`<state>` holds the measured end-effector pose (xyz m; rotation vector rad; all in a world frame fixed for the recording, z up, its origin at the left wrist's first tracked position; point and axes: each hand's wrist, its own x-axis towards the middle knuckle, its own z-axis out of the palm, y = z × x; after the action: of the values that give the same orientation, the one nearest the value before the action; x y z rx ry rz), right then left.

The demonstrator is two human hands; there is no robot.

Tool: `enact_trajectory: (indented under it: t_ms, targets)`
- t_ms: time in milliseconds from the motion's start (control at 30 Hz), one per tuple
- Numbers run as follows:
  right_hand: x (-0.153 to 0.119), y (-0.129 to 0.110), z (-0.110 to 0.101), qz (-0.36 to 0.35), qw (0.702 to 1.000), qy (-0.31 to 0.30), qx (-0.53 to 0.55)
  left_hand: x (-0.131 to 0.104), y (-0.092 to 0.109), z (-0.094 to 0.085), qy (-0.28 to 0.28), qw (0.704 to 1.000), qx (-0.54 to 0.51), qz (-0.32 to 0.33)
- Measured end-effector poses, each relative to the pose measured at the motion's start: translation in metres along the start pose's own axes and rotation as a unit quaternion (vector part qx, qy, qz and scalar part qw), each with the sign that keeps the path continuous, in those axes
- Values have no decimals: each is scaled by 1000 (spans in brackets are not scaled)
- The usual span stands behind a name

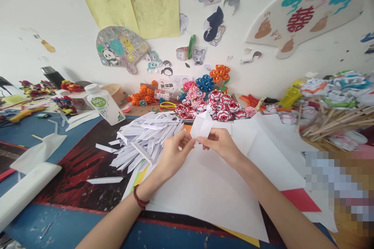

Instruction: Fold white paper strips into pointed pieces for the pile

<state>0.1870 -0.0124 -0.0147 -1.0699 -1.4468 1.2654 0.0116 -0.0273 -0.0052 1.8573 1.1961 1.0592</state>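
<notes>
A small white paper piece [201, 125] is pinched by the left hand [177, 148] and right hand [221, 144] above large white sheets [219, 186], seemingly only part-folded, while many folded paper strips [140, 136] are already heaped alongside and the sheets are left uncreased.

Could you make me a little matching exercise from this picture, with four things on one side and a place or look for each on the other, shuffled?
Things:
1. Small piece of white paper
2. Folded paper strips
3. Bracelet
4. Bottle

Place or look:
A. White, with a round green patch on its front
B. Dark red, around the left wrist
C. Between the left hand and the right hand, held by the fingers
D. Heaped to the left of the hands, a few lying loose

Right pairs: 1-C, 2-D, 3-B, 4-A
</notes>
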Motion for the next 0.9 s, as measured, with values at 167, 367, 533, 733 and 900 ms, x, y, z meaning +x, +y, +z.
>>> enact_trajectory:
  t_ms: [167, 367, 533, 733, 900]
  targets:
    - [0, -1, 1, 2, 1000, -7, -1, -1, 3, 0, 3, 1000, -4, 0]
    - [-1, -5, 2, 5, 1000, -12, -9, 0, 2, -1, -1, 1000, -8, -11]
    - [-1, -3, 3, 12, 1000, -15, -7, 2, -2, -3, 25, 1000, -6, -12]
    - [0, 0, 3, 17, 1000, -24, -6, 0, 1, -4, 23, 1000, 5, -15]
    - [-1, -4, 3, 23, 1000, -17, -11, 1, -1, -3, 35, 999, 3, -21]
